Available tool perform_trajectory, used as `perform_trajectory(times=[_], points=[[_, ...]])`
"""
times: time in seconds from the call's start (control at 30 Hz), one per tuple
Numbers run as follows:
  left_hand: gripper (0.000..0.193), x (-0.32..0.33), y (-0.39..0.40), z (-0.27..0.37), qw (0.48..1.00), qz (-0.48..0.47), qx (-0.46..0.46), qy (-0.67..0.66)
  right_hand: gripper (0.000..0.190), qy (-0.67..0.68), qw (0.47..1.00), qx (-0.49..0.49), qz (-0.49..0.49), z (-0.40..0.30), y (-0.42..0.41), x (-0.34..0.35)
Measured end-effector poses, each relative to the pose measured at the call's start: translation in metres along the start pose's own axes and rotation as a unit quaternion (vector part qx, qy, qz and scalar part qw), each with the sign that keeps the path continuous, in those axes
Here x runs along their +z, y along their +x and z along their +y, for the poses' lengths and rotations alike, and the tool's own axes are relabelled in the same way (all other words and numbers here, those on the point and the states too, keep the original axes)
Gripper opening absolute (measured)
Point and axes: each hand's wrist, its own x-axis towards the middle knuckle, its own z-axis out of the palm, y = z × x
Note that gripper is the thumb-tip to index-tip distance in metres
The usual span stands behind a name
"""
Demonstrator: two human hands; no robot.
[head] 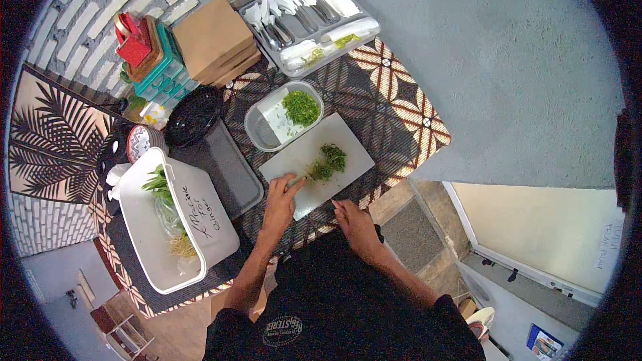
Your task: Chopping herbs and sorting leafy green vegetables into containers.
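Note:
A white cutting board [346, 160] lies at a slant before me, with two small heaps of finely chopped green herbs [333, 157] on it. My left hand [282, 203] rests its fingertips on the board's left part, fingers apart, close to the lower heap. At the board's near edge is my right hand [356, 225], its fingers curled; a thin pale edge shows between the hands, but whether it is a knife blade in my right hand is unclear. Beyond the board stands a clear plastic container [256, 123] with chopped greens [301, 109] over a white lining.
A white bin [215, 215] holding bagged leafy greens stands at left, beside a grey tray [235, 175] and a black oval dish [193, 115]. Stacked brown boxes [213, 40] and a cutlery tray [373, 30] with wrapped cutlery stand at the back. A patterned cloth [396, 135] covers the table.

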Motion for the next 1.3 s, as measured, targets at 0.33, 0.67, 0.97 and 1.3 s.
perform_trajectory(times=[0.33, 0.67, 0.97, 1.3], points=[[0.052, -0.001, 0.001, 0.001, 1.000, -0.001, -0.006, 0.005, 0.024, -0.021, 1.000, -0.005, -0.011, 0.007, -0.003, 0.004], [0.053, 0.000, 0.003, -0.001, 1.000, 0.005, 0.005, 0.018, 0.022, -0.055, 0.998, 0.015, -0.025, 0.009, -0.002, 0.008], [0.052, -0.001, 0.004, 0.001, 1.000, 0.003, -0.006, 0.005, 0.026, -0.027, 0.999, 0.000, -0.016, 0.008, -0.003, 0.001], [0.051, -0.002, 0.002, 0.001, 1.000, -0.001, -0.008, 0.015, 0.026, -0.039, 0.998, 0.028, -0.041, -0.003, 0.003, 0.001]])
